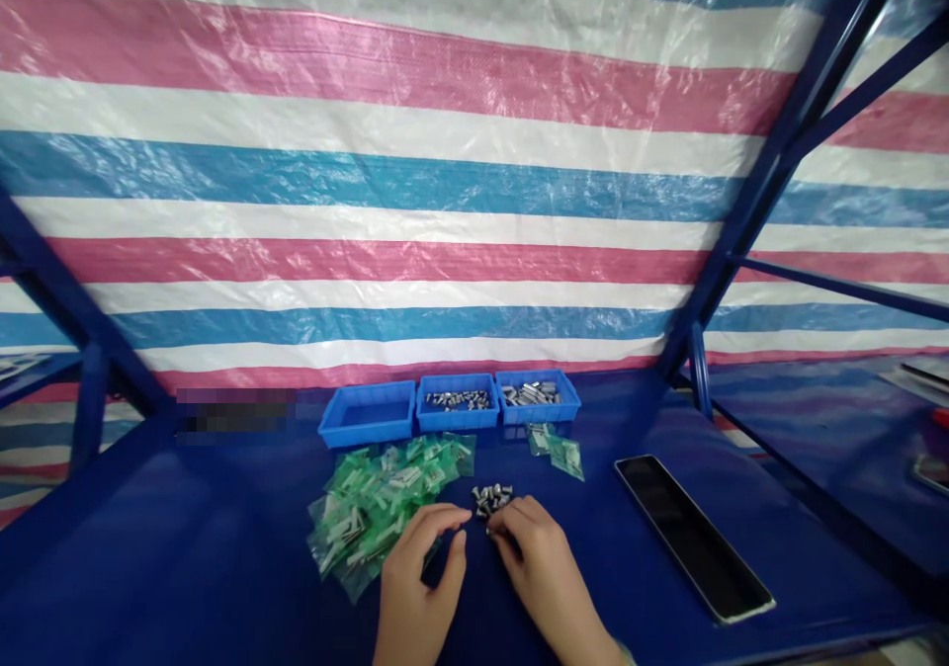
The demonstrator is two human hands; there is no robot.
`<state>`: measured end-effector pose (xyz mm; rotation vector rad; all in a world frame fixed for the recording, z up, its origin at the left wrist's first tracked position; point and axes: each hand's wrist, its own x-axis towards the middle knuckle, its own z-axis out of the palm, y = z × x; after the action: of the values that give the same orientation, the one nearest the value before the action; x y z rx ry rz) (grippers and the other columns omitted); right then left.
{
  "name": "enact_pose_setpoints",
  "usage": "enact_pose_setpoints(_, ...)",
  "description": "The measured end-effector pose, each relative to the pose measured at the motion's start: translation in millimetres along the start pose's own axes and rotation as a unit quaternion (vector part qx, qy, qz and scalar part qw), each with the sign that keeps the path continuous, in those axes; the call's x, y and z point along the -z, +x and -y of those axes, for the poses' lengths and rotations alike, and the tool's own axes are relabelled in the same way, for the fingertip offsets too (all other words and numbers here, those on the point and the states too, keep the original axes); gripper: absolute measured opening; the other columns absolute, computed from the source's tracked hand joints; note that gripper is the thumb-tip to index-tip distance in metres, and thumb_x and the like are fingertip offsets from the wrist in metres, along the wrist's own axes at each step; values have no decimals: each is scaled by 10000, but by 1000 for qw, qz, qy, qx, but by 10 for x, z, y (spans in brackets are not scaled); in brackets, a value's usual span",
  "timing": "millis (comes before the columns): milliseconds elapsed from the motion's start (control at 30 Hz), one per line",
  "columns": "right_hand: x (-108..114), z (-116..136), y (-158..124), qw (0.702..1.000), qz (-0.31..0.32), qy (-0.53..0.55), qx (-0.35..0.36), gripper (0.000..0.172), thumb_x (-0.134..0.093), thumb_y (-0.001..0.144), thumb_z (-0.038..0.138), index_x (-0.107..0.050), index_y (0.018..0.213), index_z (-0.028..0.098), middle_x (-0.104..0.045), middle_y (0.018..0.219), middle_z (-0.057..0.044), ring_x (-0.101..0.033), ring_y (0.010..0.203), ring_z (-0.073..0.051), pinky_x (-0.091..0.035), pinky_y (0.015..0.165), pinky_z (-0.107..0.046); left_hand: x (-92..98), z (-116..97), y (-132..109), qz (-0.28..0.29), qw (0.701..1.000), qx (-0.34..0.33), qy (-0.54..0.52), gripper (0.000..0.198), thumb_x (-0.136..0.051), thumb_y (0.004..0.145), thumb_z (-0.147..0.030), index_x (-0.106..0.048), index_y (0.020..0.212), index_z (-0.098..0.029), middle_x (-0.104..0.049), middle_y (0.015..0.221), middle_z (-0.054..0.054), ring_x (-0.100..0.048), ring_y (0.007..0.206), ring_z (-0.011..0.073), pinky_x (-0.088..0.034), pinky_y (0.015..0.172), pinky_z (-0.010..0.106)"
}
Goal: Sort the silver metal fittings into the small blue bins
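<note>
A small pile of shiny metal screws (pixel 490 497) lies on the blue tabletop in front of me. My right hand (pixel 535 547) is at the near right side of this pile, thumb and fingertips pinched together on what looks like one screw, mostly hidden by the fingers. Just left of it, my left hand (pixel 426 562) is curved with a gap between thumb and fingers, and nothing shows in that gap. Beside the left hand spreads a heap of small clear and green plastic bags (pixel 392 493) with metal pieces inside.
Three blue bins stand in a row at the back: an empty one (pixel 368 441), one with small metal parts (pixel 458 420), and one with metal cylinders (pixel 540 413). Several filled bags (pixel 566 456) lie before the right bin. A dark phone-like slab (pixel 693 538) lies at right, near blue frame posts (pixel 741 207).
</note>
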<state>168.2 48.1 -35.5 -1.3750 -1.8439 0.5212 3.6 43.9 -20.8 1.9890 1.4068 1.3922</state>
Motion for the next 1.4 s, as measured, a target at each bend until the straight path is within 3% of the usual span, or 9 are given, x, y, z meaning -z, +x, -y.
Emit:
enact_pose_setpoints(167, 122, 129, -70, 958, -26, 257, -120, 38, -696, 790, 148, -715, 798, 179, -714, 749, -31, -662, 703, -198, -515, 671, -277, 8, -31, -25, 32, 999, 17, -30, 182, -595, 844, -197, -728, 962, -231, -737, 952, 63, -719, 839, 215, -610, 745, 314)
enact_pose_setpoints(233, 169, 182, -109, 932, -39, 329, -148, 82, -756, 766, 250, -726, 783, 176, -724, 733, -32, -670, 692, -195, -519, 652, -261, 13, -61, -48, 38, 998, 24, -49, 189, -616, 827, -182, -724, 974, -232, -736, 950, 57, -718, 829, 207, -608, 747, 299)
enact_pose_setpoints(667, 158, 325, -148, 888, -40, 432, -151, 249, -781, 785, 406, -728, 732, 169, -678, 683, -24, -591, 639, -151, -470, 607, -220, 36, -260, -86, 5, 993, 31, -117, 58, -675, 809, -188, -691, 843, -233, -710, 955, 48, -712, 903, 215, -594, 801, 302)
enact_pose_setpoints(733, 64, 333, -159, 850, -28, 500, -165, 276, -777, 791, 428, -718, 718, 169, -636, 635, -3, -550, 600, -127, -450, 584, -208, 31, -263, -87, -3, 993, 29, -117, 69, -675, 807, -187, -688, 850, -239, -704, 971, 47, -709, 909, 215, -593, 793, 300)
enact_pose_setpoints(867, -92, 348, -195, 718, -6, 661, -217, 281, -813, 752, 438, -721, 702, 177, -610, 631, 12, -515, 572, -98, -450, 605, -210, 34, -296, -79, 19, 995, 15, -99, 100, -645, 824, -160, -689, 835, -249, -703, 967, 30, -708, 895, 193, -580, 802, 287)
enact_pose_setpoints(967, -133, 320, -212, 667, 19, 704, -243, 267, -846, 711, 412, -741, 728, 167, -652, 675, -21, -562, 595, -120, -462, 609, -234, 55, -316, 32, 47, 995, -25, -79, 126, -623, 823, -133, -684, 842, -241, -717, 927, 20, -709, 872, 176, -569, 771, 259)
enact_pose_setpoints(1100, -141, 256, -213, 667, 13, 702, -249, 292, -827, 728, 411, -759, 743, 127, -678, 667, -51, -581, 581, -108, -434, 584, -202, 67, -239, 531, 57, 996, -68, -1, 100, -598, 821, -142, -665, 818, -216, -728, 821, 5, -702, 778, 168, -554, 743, 265)
enact_pose_setpoints(1267, -163, 235, -213, 706, -1, 661, -256, 334, -826, 716, 452, -760, 739, 126, -673, 658, -49, -572, 594, -112, -422, 593, -202, 12, 18, 1368, 57, 992, -48, 100, 181, -618, 813, -189, -659, 990, -194, -735, 911, 47, -700, 839, 221, -545, 841, 375)
enact_pose_setpoints(1400, -140, 174, -242, 790, -11, 572, -221, 383, -785, 742, 524, -765, 750, 141, -681, 661, -53, -563, 598, -128, -423, 592, -220, 15, 97, 1341, 107, 984, -45, 136, 438, -678, 760, -168, -606, 1191, -193, -680, 1148, 108, -678, 965, 272, -533, 869, 425)
